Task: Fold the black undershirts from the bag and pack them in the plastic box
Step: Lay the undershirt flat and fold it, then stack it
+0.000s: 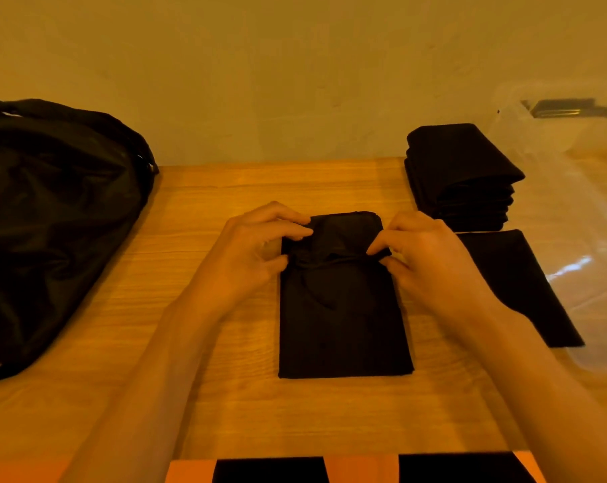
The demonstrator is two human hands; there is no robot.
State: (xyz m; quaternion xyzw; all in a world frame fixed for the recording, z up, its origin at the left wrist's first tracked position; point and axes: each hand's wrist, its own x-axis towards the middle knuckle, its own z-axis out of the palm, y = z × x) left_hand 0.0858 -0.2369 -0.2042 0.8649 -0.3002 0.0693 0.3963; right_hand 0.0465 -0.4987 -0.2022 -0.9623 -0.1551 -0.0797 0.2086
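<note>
Head cam, single view. Black undershirt (pixel 343 308) lies at ctr of frame on the wood table (pixel 225 395), folded to a narrow lengthwise strip. Its lower end is flat and square; its upper end is bunched and creased across the width. The left hand (pixel 256 252) is at the strip's upper-left corner, fingers curled over the top edge and thumb below, pinching fabric. The right hand (pixel 430 259) is opposite at the upper-right edge with the same grip: fingertips and thumb closed on the cloth, nothing else in hand. Both forearms enter from the bottom of the frame. Stack (pixel 462 176) of folded black undershirts is right of ctr, upper part of the table, several layers w/ rounded fold edges facing lower right. Just below it lies a single folded piece (pixel 518 284), flat, partly hidden behind the right wrist. Clear plastic box (pixel 580 162) fills the right edge, blurred, w/ a dark latch (pixel 570 108) at upper right. Cannot tell if the stack or the flat piece touches the box wall. Black bag (pixel 58 210) is slumped at the left edge, well apart from the strip. Plain wall (pixel 295 64) across the top of frame. Orange/black shapes at the bottom edge, can't ID.
</note>
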